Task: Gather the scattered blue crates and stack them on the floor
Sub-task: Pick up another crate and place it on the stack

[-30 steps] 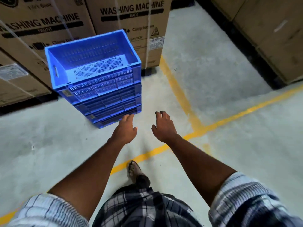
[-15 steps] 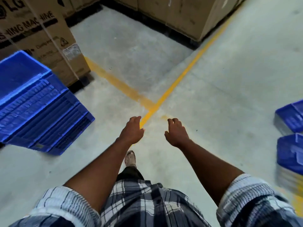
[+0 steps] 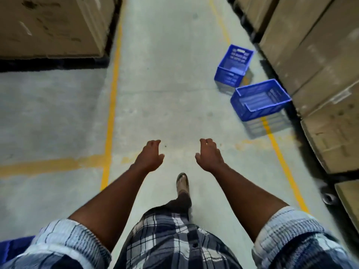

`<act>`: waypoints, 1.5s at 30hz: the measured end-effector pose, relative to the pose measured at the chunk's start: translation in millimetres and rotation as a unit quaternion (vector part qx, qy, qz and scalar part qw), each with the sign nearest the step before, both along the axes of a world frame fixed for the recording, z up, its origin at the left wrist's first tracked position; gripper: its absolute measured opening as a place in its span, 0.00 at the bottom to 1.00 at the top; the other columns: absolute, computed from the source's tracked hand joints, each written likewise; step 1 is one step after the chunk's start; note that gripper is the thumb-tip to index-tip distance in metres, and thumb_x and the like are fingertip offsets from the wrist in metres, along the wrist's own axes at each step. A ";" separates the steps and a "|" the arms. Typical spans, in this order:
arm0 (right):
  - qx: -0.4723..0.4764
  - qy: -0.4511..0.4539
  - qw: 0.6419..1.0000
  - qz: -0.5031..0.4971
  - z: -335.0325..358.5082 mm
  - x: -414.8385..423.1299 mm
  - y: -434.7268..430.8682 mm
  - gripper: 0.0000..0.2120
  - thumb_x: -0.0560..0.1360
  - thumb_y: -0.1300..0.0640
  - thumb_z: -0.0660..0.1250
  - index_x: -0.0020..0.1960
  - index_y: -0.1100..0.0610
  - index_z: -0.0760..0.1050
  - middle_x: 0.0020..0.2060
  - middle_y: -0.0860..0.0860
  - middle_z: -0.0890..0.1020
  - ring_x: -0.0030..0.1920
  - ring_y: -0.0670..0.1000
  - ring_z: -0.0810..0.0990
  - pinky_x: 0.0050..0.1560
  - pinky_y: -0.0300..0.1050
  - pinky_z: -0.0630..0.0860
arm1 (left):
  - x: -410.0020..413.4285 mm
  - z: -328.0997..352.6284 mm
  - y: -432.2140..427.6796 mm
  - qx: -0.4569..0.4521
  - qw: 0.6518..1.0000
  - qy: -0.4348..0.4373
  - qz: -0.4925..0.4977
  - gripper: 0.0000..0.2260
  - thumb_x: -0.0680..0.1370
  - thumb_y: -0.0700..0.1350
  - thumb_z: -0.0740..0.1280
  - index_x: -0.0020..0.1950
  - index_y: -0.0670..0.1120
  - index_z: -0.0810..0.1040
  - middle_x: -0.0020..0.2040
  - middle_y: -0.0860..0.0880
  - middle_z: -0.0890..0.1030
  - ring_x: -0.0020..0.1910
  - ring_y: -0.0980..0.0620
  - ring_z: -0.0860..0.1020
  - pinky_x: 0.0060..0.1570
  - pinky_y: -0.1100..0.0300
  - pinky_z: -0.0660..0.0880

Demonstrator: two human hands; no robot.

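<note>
Both hands (image 3: 148, 157) (image 3: 210, 156) empty (fingers loosely curled), walking to fetch; next: grip near crate (image 3: 260, 100) rim.

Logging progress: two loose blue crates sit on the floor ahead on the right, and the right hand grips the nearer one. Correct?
No: in the head view the right hand holds nothing, apart from the nearer crate. The rest stands.

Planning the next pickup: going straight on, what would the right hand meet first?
Probably nothing: the right hand points up the aisle over bare floor. The near crate and far crate sit off to its right, though depth is unclear.
</note>
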State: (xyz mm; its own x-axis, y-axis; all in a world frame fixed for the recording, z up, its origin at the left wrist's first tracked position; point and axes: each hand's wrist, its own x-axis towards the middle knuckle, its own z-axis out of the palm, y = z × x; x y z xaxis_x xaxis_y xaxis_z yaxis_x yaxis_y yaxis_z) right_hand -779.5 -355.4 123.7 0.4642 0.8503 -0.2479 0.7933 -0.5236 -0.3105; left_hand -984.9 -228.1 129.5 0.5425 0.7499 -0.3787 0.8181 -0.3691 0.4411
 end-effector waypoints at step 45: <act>-0.023 0.078 0.943 -0.322 -33.0 714.7 201.7 0.22 0.76 0.54 0.64 0.68 0.60 0.65 0.64 0.59 0.69 0.65 0.61 0.69 0.61 0.52 0.70 | 799.4 -18.6 306.0 -0.030 0.976 0.013 -0.214 0.28 0.77 0.48 0.67 0.75 0.44 0.62 0.73 0.40 0.66 0.70 0.42 0.69 0.68 0.52 0.67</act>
State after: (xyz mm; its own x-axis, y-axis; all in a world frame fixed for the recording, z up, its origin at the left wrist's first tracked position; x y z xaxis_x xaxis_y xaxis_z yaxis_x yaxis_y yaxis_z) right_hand -64.8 -153.7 90.7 0.8352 0.3918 -0.3860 0.2528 -0.8967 -0.3633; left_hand -185.5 77.9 110.9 0.7915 0.4315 -0.4329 0.6050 -0.6537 0.4546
